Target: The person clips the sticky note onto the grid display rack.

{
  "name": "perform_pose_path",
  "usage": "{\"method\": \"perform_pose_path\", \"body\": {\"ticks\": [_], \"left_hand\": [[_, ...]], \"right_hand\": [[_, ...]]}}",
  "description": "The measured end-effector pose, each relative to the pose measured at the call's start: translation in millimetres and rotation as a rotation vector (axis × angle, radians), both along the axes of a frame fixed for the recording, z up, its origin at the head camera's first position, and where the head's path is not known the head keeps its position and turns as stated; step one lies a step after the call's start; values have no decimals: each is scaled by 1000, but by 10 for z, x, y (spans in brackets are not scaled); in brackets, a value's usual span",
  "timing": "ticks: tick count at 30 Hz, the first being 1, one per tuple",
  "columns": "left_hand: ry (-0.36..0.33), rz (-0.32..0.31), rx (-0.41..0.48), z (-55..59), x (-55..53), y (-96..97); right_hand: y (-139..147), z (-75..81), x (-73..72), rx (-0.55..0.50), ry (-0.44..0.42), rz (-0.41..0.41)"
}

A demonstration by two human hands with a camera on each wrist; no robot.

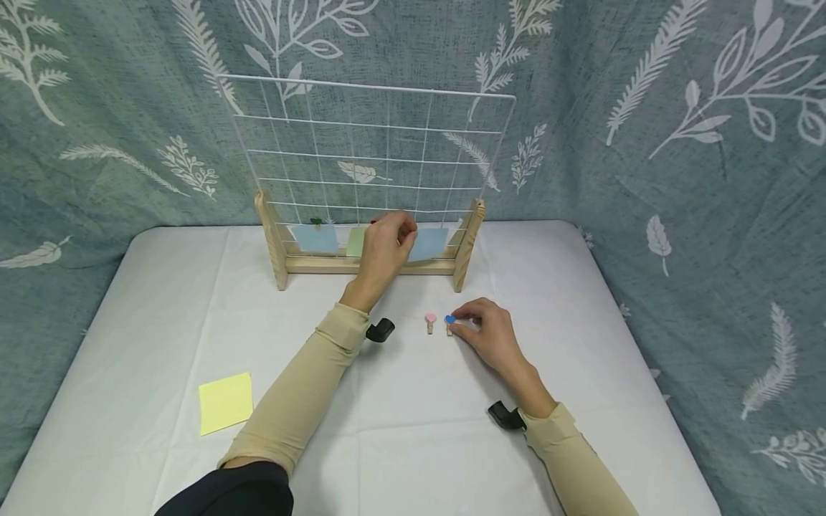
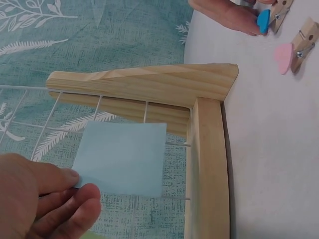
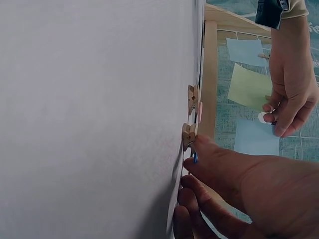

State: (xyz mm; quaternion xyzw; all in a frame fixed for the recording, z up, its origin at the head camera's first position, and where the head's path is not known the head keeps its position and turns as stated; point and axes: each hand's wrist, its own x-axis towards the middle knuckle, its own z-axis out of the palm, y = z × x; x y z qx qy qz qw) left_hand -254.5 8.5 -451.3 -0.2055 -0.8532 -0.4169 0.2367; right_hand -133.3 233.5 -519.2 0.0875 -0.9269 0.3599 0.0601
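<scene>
My left hand point(image 1: 385, 247) pinches a corner of a light blue paper note point(image 2: 122, 159) between thumb and fingers, holding it against the white wire grid point(image 1: 368, 154). On the table, my right hand point(image 1: 487, 331) has thumb and index finger on a small wooden clothespin with a blue heart point(image 1: 449, 320). Just left of it lies a second clothespin with a pink heart point(image 1: 430, 321). A green note point(image 3: 249, 87) hangs on the grid beside the left hand, partly covered in the head view. Farther left hangs another blue note point(image 1: 315, 239) with a dark green clip point(image 1: 316, 221) above it.
The grid stands upright in a wooden base point(image 1: 323, 265) at the back of the white-covered table point(image 1: 413, 444). A yellow square of paper point(image 1: 226, 403) lies at front left, by the left sleeve. Behind hangs a green leaf-patterned curtain point(image 1: 613, 179).
</scene>
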Motion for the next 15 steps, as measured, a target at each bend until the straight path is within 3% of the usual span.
{"method": "perform_pose_path", "body": {"ticks": [15], "left_hand": [[-1,74,51,-50,19,66]], "right_hand": [[3,-16,-13,2,7,4]]}}
